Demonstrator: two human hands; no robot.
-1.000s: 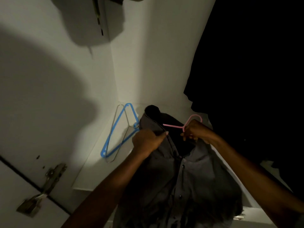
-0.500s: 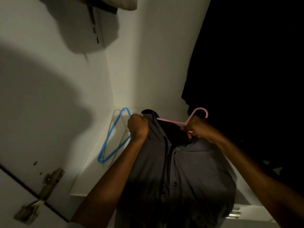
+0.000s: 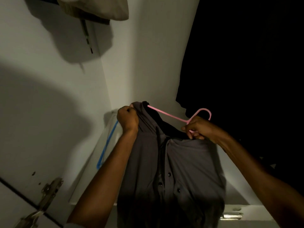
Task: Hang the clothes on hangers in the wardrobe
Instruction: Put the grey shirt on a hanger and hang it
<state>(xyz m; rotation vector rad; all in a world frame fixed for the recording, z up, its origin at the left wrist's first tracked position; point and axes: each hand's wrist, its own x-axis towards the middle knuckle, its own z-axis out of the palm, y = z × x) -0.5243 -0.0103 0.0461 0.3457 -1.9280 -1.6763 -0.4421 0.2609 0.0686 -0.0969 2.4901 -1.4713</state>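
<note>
blue hanger (image 3: 107,142) half hidden behind arm

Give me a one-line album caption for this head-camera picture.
Two hands fit a grey shirt onto a pink hanger inside a white wardrobe.

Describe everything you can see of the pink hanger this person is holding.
The pink hanger looks like thin plastic or coated wire. Its open curved hook rises at the right, pale against the dark clothes behind. The right hand pinches it at the neck just below the hook. One slim arm runs up and left into the shoulder of the grey button shirt, where the left hand bunches the fabric over its tip. The other arm and any lower bar are hidden inside the shirt.
</note>
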